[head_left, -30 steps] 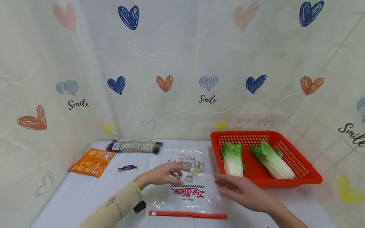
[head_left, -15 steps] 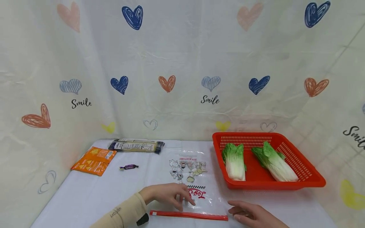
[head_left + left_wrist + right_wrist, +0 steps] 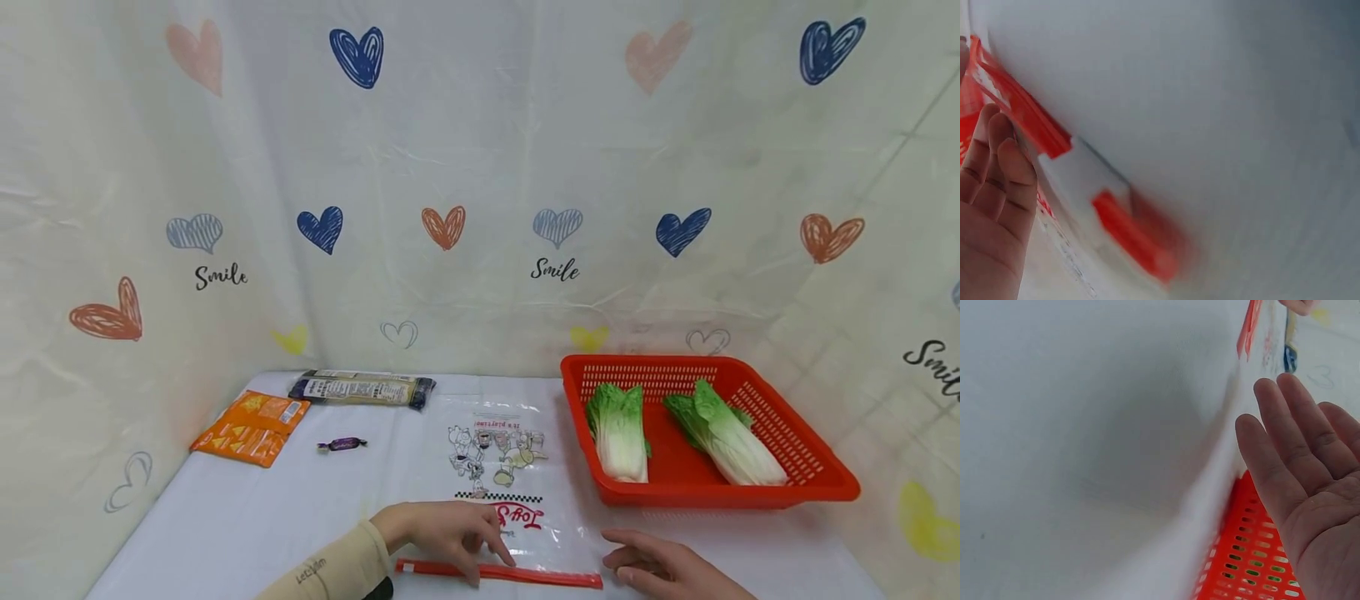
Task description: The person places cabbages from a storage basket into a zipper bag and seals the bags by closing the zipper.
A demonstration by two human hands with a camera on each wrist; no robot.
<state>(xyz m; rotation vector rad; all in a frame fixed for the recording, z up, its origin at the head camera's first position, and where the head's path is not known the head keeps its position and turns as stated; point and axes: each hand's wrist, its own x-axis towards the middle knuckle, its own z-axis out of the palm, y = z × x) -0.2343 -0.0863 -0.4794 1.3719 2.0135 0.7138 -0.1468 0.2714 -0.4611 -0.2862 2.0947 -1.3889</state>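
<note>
A clear plastic zip bag (image 3: 501, 462) printed with cartoon figures and red lettering lies flat on the white cloth. Its red zip strip (image 3: 558, 577) runs along the near edge, with a white slider (image 3: 1088, 178) close to the strip's left end. Over that strip is my left hand (image 3: 450, 532), fingers pointing down at it and nothing gripped between them; whether they touch it I cannot tell. My right hand (image 3: 667, 567) hovers just past the strip's right end, its fingers extended and loosely bent, holding nothing.
A red basket (image 3: 705, 497) with two napa cabbages (image 3: 621, 437) stands at the right. On the left lie an orange snack packet (image 3: 251, 427), a purple wrapped candy (image 3: 342, 445) and a long dark-ended package (image 3: 363, 389). A heart-printed curtain (image 3: 480, 167) closes off the back.
Both hands have come nearer to me, from above the bag's middle and beside the basket to its zip edge. Over the last half second they have barely moved. The bag lies where it was.
</note>
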